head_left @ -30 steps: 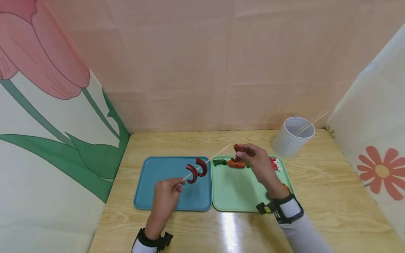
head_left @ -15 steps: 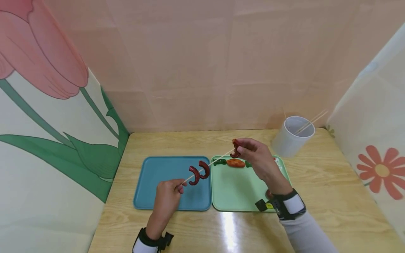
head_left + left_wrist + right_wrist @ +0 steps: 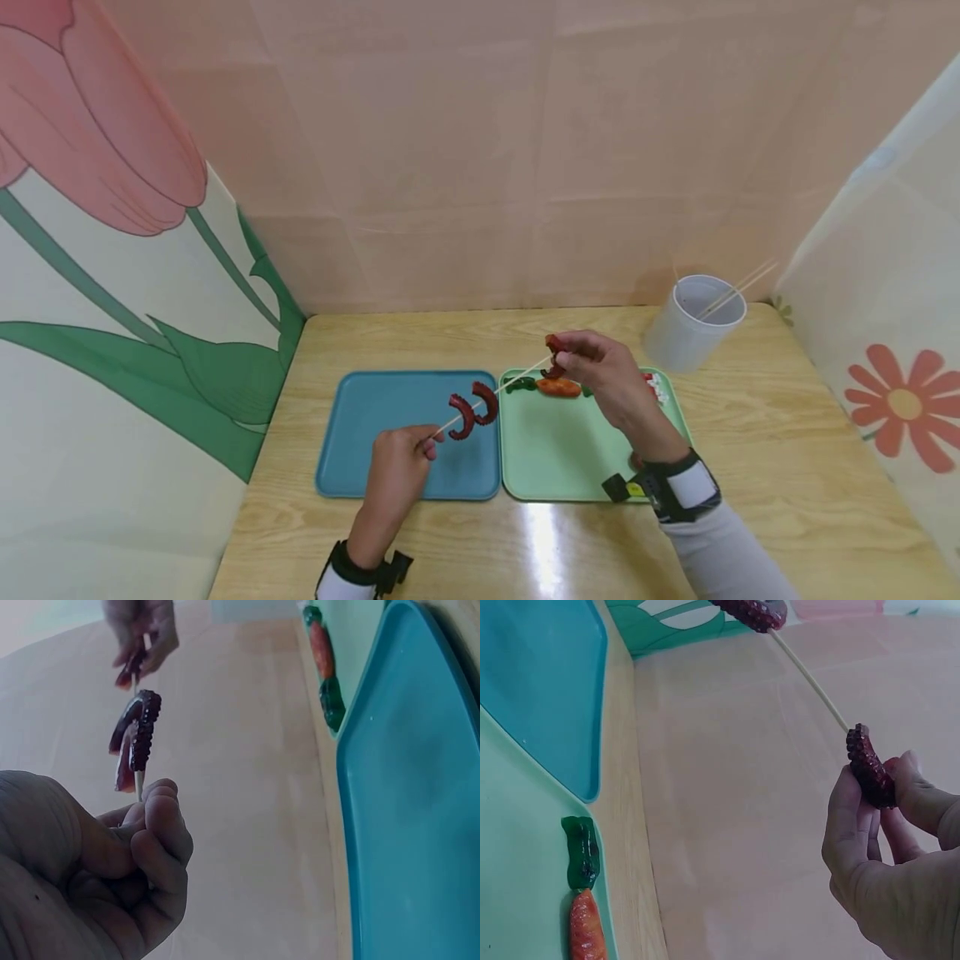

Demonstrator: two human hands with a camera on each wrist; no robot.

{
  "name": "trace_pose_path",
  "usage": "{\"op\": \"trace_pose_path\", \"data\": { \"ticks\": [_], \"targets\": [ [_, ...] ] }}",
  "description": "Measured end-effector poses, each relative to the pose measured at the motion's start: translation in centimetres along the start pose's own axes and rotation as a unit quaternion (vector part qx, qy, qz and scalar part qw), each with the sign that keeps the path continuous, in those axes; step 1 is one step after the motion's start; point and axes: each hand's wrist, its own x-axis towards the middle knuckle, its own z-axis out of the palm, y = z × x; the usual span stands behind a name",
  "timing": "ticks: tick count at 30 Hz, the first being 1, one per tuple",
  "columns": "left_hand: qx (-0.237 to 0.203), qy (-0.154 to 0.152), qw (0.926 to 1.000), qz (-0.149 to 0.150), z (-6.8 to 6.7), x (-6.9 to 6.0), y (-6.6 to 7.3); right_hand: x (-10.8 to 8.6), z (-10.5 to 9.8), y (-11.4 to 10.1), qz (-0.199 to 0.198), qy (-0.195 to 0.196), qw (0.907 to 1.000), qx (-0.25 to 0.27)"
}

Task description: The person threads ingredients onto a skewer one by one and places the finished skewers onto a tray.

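Low over the blue tray [image 3: 375, 433], my left hand [image 3: 397, 471] pinches the lower end of a thin wooden skewer [image 3: 810, 681], which slants up to the right. Two dark red, curved octopus tentacle pieces [image 3: 486, 403] with bumpy edges are threaded on it near that hand. My right hand [image 3: 611, 379] pinches a third tentacle piece [image 3: 870, 769] between thumb and fingers, above the back of the green tray [image 3: 555, 450]. This piece sits at the skewer's upper end; in the right wrist view the stick meets it, and the tip itself is hidden.
Along the green tray's back edge lie green pieces [image 3: 583, 851], an orange-red piece [image 3: 558, 387] and red-and-white pieces [image 3: 656, 386]. A dark piece is partly covered by the right wrist. Behind, at right, a white cup [image 3: 686, 329] holds several skewers [image 3: 735, 292].
The right hand has brought its tentacle piece left and onto the skewer's tip. The left hand and its two pieces have shifted slightly right.
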Motion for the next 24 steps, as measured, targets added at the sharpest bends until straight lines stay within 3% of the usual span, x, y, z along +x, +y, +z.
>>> {"op": "trace_pose_path", "data": {
  "ticks": [12,17,24],
  "targets": [
    [0.024,0.019,0.9993,0.020,0.2,-0.1,0.2,-0.2,1.1,0.0,0.031,0.013,0.9984,-0.044],
    [0.037,0.032,0.9983,0.033,0.5,-0.3,0.2,-0.3,1.7,0.3,0.039,0.014,0.9986,-0.032],
    [0.023,0.008,0.9997,0.010,0.3,-0.5,0.3,-0.3,2.1,0.7,0.030,0.014,0.9993,-0.017]
  ]
}}
